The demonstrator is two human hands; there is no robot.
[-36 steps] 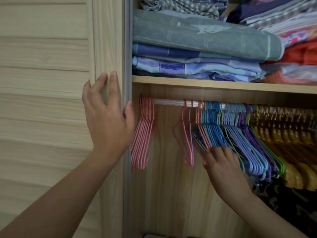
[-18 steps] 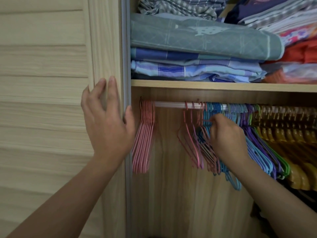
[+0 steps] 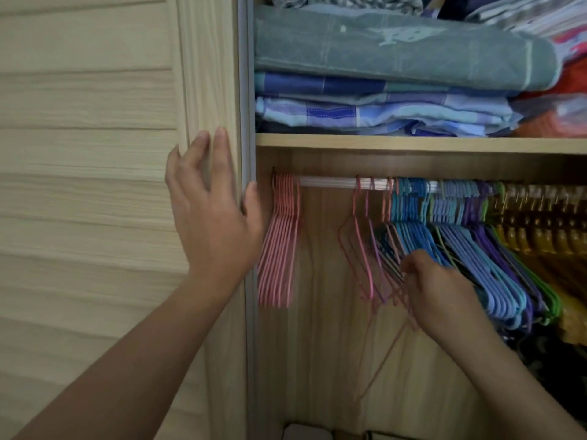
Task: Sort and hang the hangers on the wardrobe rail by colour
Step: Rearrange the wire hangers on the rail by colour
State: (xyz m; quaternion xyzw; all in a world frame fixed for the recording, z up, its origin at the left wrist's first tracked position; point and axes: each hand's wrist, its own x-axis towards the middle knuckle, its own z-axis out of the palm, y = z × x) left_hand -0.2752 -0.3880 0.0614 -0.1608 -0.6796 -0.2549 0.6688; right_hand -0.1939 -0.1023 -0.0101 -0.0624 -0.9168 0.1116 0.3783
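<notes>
A white rail runs under the shelf. At its far left hangs a tight bunch of pink hangers. Further right a few loose pink hangers hang beside a dense row of blue hangers, then purple and green ones, then yellow-brown ones. My left hand lies flat on the wardrobe door edge, fingers straight. My right hand grips the lower bars of pink hangers at the left end of the blue row; a blurred pink hanger dangles below it.
The wooden sliding door fills the left half. Above the rail, a shelf carries stacks of folded cloth. Dark patterned fabric lies at the lower right, and boxes show at the wardrobe floor.
My right hand has dropped from the hooks near the rail down to the hangers' lower bars, now holding pink ones. My left hand has stayed on the door.
</notes>
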